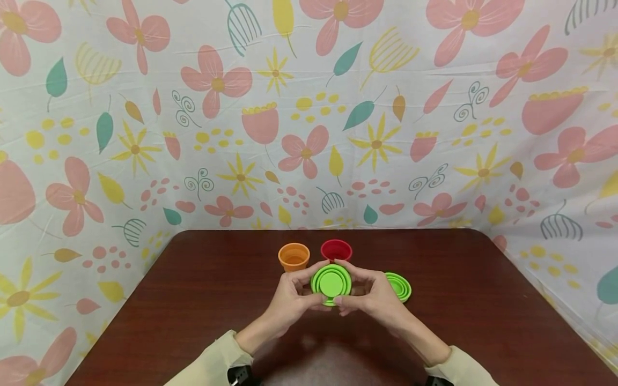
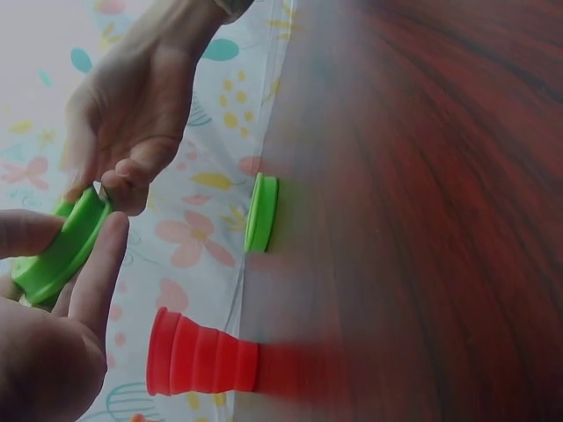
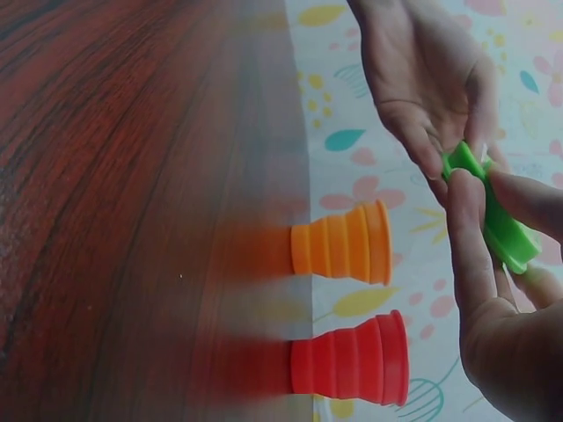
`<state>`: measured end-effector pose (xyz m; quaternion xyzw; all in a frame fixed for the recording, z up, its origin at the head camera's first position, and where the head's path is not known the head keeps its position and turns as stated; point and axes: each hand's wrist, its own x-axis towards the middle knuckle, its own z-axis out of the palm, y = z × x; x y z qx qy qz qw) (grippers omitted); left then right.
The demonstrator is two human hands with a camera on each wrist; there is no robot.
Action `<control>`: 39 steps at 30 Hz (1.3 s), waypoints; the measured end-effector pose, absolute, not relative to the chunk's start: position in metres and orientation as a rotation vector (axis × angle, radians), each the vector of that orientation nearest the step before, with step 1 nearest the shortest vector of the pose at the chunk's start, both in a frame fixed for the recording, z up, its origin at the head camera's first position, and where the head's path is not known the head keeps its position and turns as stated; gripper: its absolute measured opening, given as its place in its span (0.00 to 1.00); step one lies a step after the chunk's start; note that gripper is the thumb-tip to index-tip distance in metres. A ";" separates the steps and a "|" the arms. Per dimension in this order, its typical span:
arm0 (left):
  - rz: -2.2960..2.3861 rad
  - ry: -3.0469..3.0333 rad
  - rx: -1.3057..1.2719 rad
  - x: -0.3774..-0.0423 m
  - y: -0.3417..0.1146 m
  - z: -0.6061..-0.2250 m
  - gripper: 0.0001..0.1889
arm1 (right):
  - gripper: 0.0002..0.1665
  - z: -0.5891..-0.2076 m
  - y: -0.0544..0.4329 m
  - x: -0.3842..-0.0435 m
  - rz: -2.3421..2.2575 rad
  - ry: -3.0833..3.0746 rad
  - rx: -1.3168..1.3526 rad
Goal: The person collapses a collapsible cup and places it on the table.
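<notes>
Both hands hold a green collapsible cup (image 1: 332,283), folded flat, its ringed round face turned toward the head camera. My left hand (image 1: 291,297) grips the left side of its rim between thumb and fingers. On the opposite side, my right hand (image 1: 375,292) pinches the rim the same way, both thumbs low on the near edge. The wrist views show this folded cup (image 2: 66,251) edge-on, raised above the table. Another flat green collapsible cup (image 1: 398,287) lies on the table just beyond my right hand, partly hidden by it.
Behind the hands stand an orange cup (image 1: 294,256) and a red cup (image 1: 336,250), both extended and upright, the red one partly covered by the fingers. They rest on a dark brown wooden table (image 1: 212,300). A flower-printed cloth (image 1: 309,107) hangs behind the table.
</notes>
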<state>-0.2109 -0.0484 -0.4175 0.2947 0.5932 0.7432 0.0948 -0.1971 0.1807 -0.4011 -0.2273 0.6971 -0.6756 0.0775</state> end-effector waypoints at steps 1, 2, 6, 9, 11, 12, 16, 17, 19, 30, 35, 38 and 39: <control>2.195 1.750 0.881 -0.211 -0.049 -0.418 0.38 | 0.44 -0.401 0.181 -0.197 -2.020 2.088 -0.686; 2.187 1.744 0.888 -0.211 -0.050 -0.418 0.37 | 0.44 -0.402 0.181 -0.197 -2.018 2.088 -0.689; 2.152 1.739 0.909 -0.211 -0.053 -0.418 0.37 | 0.42 -0.403 0.182 -0.198 -2.010 2.097 -0.701; 2.136 1.746 0.919 -0.211 -0.054 -0.417 0.37 | 0.42 -0.404 0.182 -0.199 -2.012 2.095 -0.712; 2.128 1.755 0.922 -0.210 -0.054 -0.416 0.36 | 0.42 -0.405 0.183 -0.199 -2.014 2.092 -0.723; 2.126 1.758 0.923 -0.210 -0.054 -0.415 0.36 | 0.42 -0.405 0.183 -0.199 -2.015 2.090 -0.727; 2.117 1.795 0.920 -0.210 -0.054 -0.415 0.36 | 0.41 -0.405 0.183 -0.199 -2.015 2.086 -0.735; 2.113 1.809 0.920 -0.210 -0.054 -0.415 0.36 | 0.41 -0.405 0.183 -0.199 -2.014 2.085 -0.736; 2.107 1.829 0.920 -0.210 -0.055 -0.416 0.36 | 0.41 -0.406 0.184 -0.199 -2.011 2.087 -0.741; 2.091 1.863 0.882 -0.210 -0.055 -0.416 0.41 | 0.34 -0.404 0.186 -0.198 -1.999 2.135 -0.764; 2.074 1.892 0.907 -0.211 -0.055 -0.416 0.37 | 0.33 -0.404 0.187 -0.198 -2.001 2.137 -0.800; 2.067 1.903 0.927 -0.211 -0.054 -0.417 0.35 | 0.32 -0.405 0.188 -0.198 -2.002 2.146 -0.824; 2.066 1.907 0.932 -0.211 -0.054 -0.417 0.35 | 0.32 -0.405 0.189 -0.198 -2.003 2.150 -0.832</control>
